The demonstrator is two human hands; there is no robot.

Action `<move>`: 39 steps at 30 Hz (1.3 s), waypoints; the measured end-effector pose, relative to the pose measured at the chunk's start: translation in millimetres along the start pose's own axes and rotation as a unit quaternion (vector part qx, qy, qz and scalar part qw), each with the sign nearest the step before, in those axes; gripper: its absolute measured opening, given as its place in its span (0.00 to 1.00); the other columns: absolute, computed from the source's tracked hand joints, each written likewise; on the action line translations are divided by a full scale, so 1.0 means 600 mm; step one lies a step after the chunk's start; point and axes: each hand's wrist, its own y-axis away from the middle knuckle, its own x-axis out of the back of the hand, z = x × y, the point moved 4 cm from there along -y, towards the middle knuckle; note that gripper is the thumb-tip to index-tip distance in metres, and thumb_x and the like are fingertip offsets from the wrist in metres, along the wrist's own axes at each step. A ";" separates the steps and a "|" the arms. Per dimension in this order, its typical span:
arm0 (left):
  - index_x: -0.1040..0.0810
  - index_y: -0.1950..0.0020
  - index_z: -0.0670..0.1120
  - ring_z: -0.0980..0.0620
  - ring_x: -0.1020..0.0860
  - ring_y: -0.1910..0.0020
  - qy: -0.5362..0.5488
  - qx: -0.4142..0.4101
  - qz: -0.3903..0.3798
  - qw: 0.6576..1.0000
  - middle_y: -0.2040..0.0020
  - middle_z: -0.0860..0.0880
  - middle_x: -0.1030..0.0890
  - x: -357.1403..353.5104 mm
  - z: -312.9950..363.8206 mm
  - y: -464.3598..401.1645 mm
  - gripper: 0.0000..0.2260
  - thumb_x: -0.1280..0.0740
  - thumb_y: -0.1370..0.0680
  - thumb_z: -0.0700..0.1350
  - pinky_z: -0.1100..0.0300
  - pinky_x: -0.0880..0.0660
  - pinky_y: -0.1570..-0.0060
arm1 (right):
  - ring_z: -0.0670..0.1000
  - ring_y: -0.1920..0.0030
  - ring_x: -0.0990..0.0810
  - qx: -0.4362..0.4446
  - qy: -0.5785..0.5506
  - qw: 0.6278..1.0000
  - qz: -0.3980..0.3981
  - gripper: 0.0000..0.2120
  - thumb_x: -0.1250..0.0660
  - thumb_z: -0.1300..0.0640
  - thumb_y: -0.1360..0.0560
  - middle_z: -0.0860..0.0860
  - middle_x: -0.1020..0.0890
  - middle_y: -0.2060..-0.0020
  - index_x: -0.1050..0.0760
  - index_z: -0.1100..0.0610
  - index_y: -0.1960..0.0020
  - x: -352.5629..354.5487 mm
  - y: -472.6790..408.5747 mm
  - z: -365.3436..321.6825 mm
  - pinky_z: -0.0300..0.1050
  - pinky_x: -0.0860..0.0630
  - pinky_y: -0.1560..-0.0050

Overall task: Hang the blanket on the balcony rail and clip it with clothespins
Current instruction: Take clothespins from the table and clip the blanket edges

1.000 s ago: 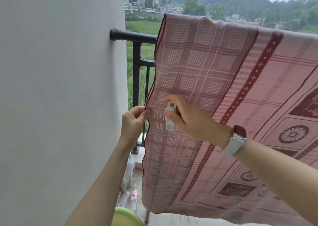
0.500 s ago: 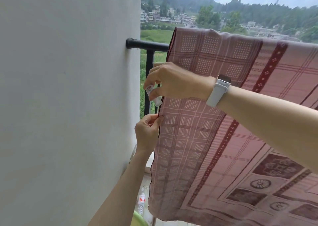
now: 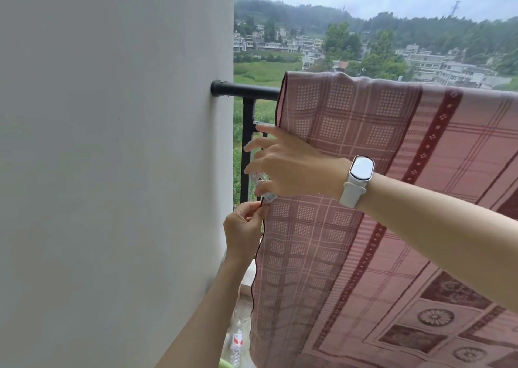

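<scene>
A pink patterned blanket (image 3: 364, 143) hangs over the black balcony rail (image 3: 246, 90) and covers it from the middle to the right. My left hand (image 3: 244, 230) pinches the blanket's dark left edge below the rail. Just above it, my right hand (image 3: 286, 165), with a white watch on the wrist, holds a white clothespin (image 3: 262, 185) against that same edge. The upper fingers of my right hand are spread. The clothespin's jaws sit at the hem, partly hidden by my thumb.
A white wall (image 3: 112, 171) stands close on the left, where the rail ends. A black upright post (image 3: 248, 149) runs down behind my right hand. Plastic bottles (image 3: 236, 342) lie on the floor below. Fields and buildings lie beyond the rail.
My right hand swung the clothespin from the blanket's face leftward to its left edge, then settled it just above my left hand. My left hand has kept hold of the hem.
</scene>
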 end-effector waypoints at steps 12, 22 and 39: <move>0.27 0.42 0.46 0.50 0.24 0.51 -0.087 -0.057 0.083 0.991 0.48 0.50 0.24 -0.025 0.018 0.080 0.12 0.34 0.25 0.43 0.65 0.28 0.52 | 0.57 0.33 0.32 -0.172 -0.108 0.932 0.301 0.15 0.39 0.66 0.26 0.59 0.25 0.38 0.26 0.63 0.40 -0.061 0.220 -0.018 0.56 0.38 0.30; 0.30 0.36 0.44 0.40 0.33 0.34 -0.358 -0.284 -0.183 0.870 0.34 0.42 0.29 -0.384 0.053 0.314 0.21 0.40 0.26 0.53 0.41 0.36 0.36 | 0.58 0.35 0.29 -0.453 -0.118 0.867 0.171 0.16 0.44 0.60 0.26 0.57 0.23 0.39 0.25 0.60 0.42 -0.139 0.706 0.020 0.65 0.35 0.35; 0.34 0.33 0.48 0.44 0.38 0.31 -0.244 -0.444 -0.567 0.649 0.32 0.46 0.32 -1.261 0.178 0.961 0.19 0.42 0.23 0.50 0.44 0.44 0.32 | 0.60 0.42 0.24 -0.861 0.041 0.501 0.074 0.21 0.48 0.56 0.28 0.59 0.22 0.43 0.25 0.60 0.42 -0.031 1.751 -0.002 0.62 0.30 0.41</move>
